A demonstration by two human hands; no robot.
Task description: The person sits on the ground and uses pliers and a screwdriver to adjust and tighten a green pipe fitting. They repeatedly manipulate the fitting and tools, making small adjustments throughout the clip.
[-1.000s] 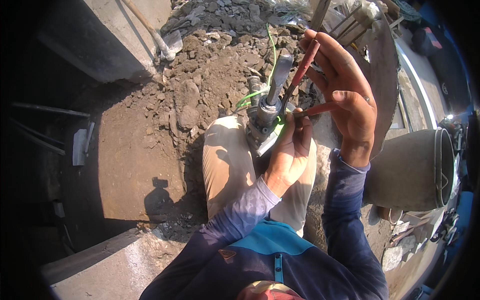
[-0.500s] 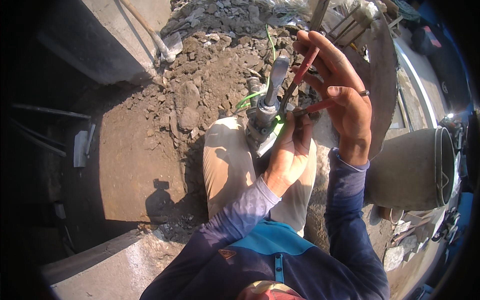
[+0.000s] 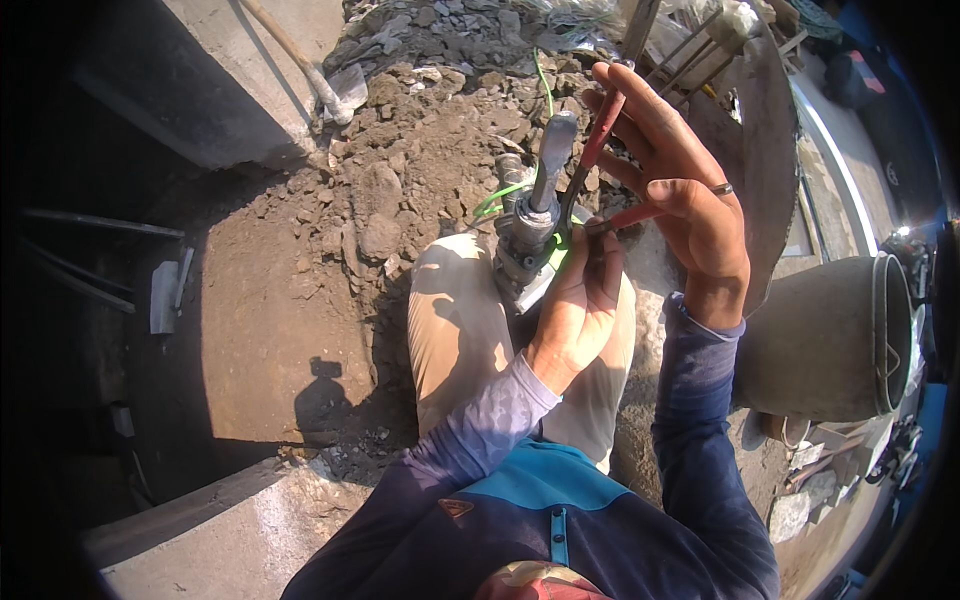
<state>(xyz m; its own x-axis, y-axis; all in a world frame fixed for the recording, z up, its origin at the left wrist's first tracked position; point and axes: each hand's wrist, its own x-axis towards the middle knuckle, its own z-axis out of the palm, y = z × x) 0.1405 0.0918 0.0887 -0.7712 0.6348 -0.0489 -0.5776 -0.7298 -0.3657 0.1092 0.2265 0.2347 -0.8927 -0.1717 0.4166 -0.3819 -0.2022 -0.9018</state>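
A power hammer [image 3: 528,235] stands upright between my knees, its flat chisel bit [image 3: 556,155] pointing up. Red-handled pliers [image 3: 602,130] reach toward the collar below the bit, their handles spread wide. My right hand [image 3: 690,190] holds them with long, extended fingers behind the upper handle and the thumb on the lower one. Close to the pliers' head, my left hand [image 3: 578,310] is closed, fingertips pinched together beside the lower handle. What lies between those fingertips is too small to make out. The jaws are partly hidden against the collar.
A green cord [image 3: 543,75] runs from the hammer over broken rubble [image 3: 430,130]. Upper left, a long-handled shovel [image 3: 325,95] leans by a concrete block [image 3: 270,70]. To my right are a large bucket [image 3: 815,340] and a curved sheet [image 3: 770,160]. A dark pit edge lies left.
The pliers' upper handle has swung left and more upright, widening the spread slightly. My right hand shifted slightly with it. The left hand and hammer stay almost where they were.
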